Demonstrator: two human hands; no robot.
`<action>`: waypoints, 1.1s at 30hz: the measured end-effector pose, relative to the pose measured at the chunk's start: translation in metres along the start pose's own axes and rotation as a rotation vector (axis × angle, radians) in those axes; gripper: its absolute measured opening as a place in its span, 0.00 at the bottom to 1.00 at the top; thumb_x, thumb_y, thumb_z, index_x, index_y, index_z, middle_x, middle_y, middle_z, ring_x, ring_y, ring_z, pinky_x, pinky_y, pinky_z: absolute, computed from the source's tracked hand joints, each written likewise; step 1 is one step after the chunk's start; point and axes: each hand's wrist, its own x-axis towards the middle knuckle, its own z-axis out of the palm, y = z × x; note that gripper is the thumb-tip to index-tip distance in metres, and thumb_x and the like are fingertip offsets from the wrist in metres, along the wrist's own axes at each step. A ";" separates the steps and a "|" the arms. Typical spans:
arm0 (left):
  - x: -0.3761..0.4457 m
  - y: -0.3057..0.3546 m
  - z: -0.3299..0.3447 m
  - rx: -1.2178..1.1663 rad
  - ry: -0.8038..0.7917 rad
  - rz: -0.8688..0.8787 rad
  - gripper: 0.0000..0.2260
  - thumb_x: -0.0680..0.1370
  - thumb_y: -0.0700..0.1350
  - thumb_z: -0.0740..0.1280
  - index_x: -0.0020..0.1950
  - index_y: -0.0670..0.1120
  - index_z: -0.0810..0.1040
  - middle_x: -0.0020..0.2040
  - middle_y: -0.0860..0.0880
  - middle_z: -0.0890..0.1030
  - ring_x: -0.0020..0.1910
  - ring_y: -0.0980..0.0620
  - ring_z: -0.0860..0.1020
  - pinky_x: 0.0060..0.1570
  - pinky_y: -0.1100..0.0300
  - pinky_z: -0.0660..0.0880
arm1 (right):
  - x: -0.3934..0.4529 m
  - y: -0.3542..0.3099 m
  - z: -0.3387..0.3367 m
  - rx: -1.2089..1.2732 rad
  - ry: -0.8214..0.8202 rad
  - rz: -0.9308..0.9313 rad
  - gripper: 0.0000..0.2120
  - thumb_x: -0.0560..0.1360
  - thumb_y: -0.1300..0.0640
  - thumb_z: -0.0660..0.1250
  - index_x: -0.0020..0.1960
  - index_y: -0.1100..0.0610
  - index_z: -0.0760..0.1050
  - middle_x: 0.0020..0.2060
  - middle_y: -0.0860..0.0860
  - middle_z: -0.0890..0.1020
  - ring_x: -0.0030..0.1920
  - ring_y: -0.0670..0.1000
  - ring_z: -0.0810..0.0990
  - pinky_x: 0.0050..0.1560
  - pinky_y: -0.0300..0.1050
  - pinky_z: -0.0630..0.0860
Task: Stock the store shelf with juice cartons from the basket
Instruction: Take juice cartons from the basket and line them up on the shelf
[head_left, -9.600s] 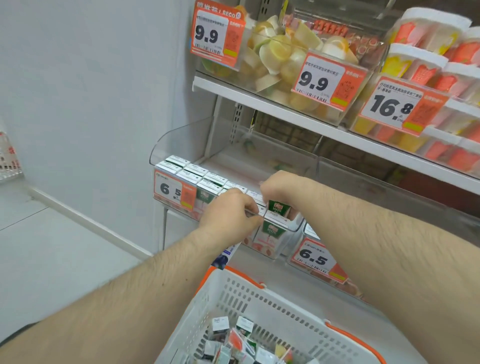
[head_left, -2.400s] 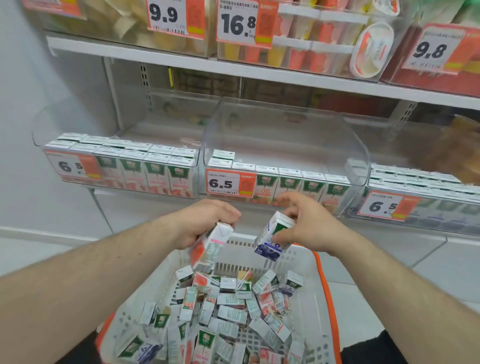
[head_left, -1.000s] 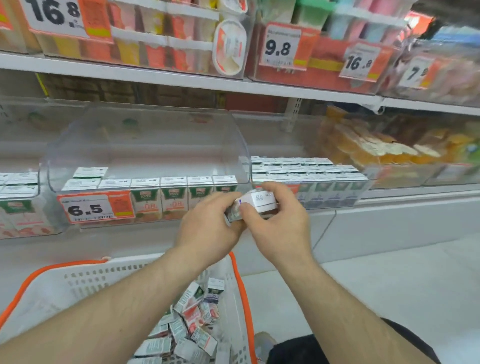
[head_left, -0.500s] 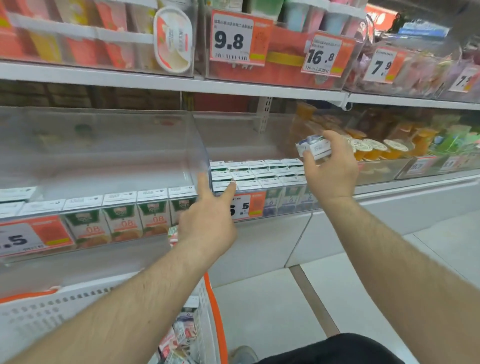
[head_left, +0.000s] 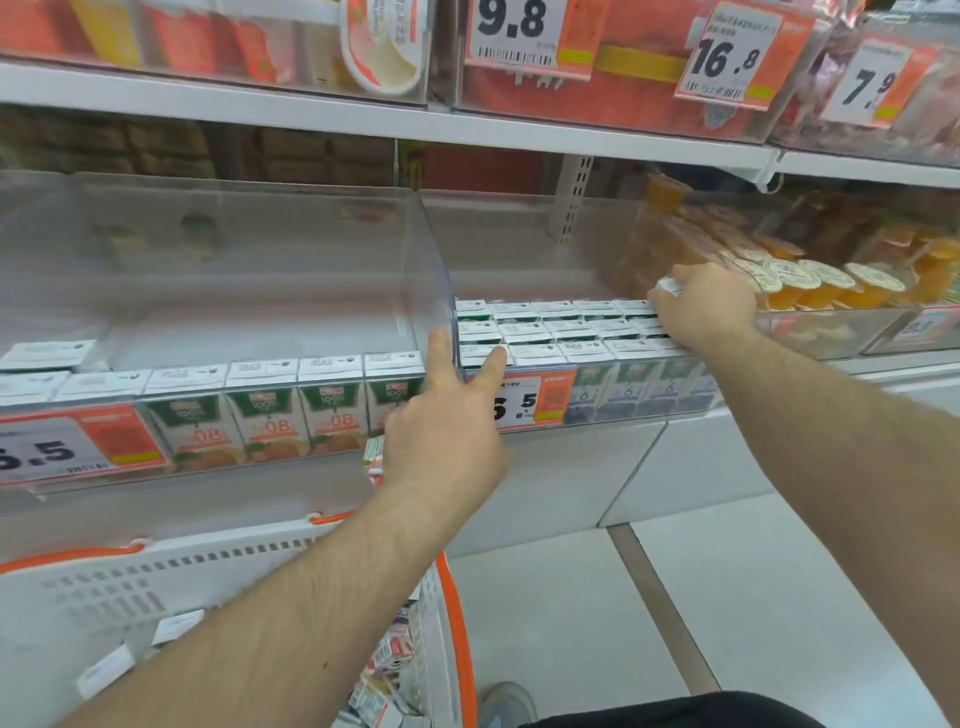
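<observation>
Two hands: right hand (head_left: 704, 306) apparently grips carton (head_left: 670, 285), left hand (head_left: 447, 431) pointing

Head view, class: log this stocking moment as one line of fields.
right hand: holds juice carton at blue-carton bin back | left hand: two fingers on bin edge, holding another carton | basket: below
</observation>
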 end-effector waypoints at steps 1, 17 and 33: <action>0.000 0.000 0.000 0.002 -0.002 0.001 0.35 0.75 0.39 0.62 0.78 0.59 0.54 0.79 0.42 0.42 0.45 0.39 0.79 0.47 0.51 0.73 | 0.003 0.000 0.001 -0.027 -0.031 0.006 0.20 0.79 0.46 0.62 0.65 0.56 0.77 0.61 0.58 0.80 0.60 0.62 0.77 0.53 0.50 0.73; 0.000 0.005 -0.006 0.026 -0.059 -0.016 0.37 0.74 0.39 0.62 0.79 0.59 0.51 0.79 0.41 0.41 0.47 0.42 0.77 0.47 0.53 0.70 | 0.008 -0.012 0.012 -0.318 -0.343 0.154 0.37 0.80 0.35 0.39 0.78 0.58 0.59 0.79 0.59 0.57 0.79 0.60 0.48 0.75 0.63 0.42; -0.037 -0.026 -0.042 -0.648 0.111 -0.020 0.20 0.77 0.42 0.65 0.68 0.54 0.72 0.46 0.57 0.78 0.45 0.54 0.76 0.42 0.61 0.71 | -0.104 -0.057 0.013 -0.063 -0.307 0.009 0.44 0.74 0.31 0.38 0.77 0.59 0.62 0.77 0.58 0.61 0.77 0.59 0.57 0.74 0.62 0.54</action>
